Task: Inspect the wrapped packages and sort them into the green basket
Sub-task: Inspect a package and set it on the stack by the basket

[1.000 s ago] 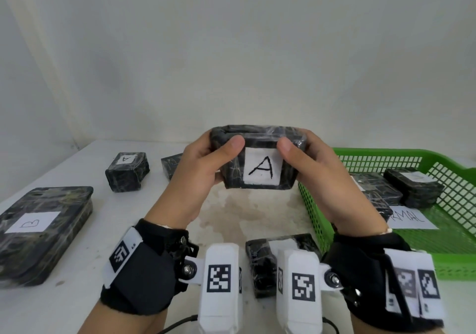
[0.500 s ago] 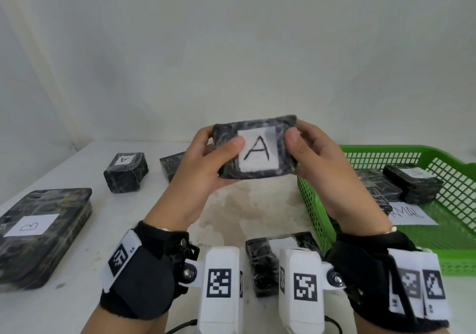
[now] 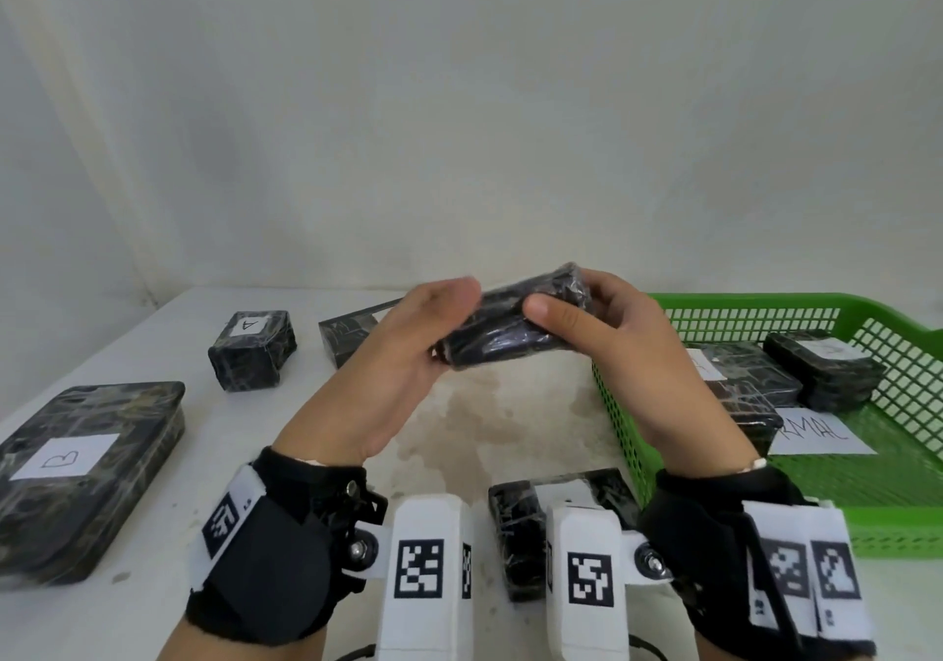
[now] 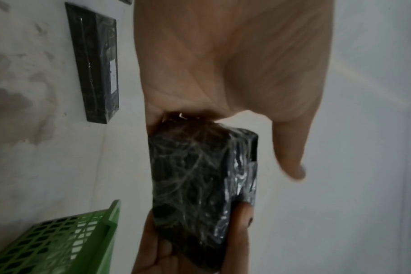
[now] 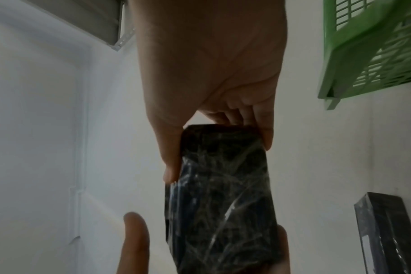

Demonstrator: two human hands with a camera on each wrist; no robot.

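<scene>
Both the left hand (image 3: pixel 403 354) and the right hand (image 3: pixel 617 354) pinch the wrapped package (image 3: pixel 510 329) at its ends; the film looks slippery and the body rigid and probably light, so grip the short edges.

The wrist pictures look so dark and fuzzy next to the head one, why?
Head view: bright and even, though the left hand is smeared at its fingertips. Left wrist view: dim, the palm soft, shiny streaks of glare on the wrapped package. Right wrist view: dim too, the right hand shadowed, the green basket blurred at the picture's edge.
</scene>
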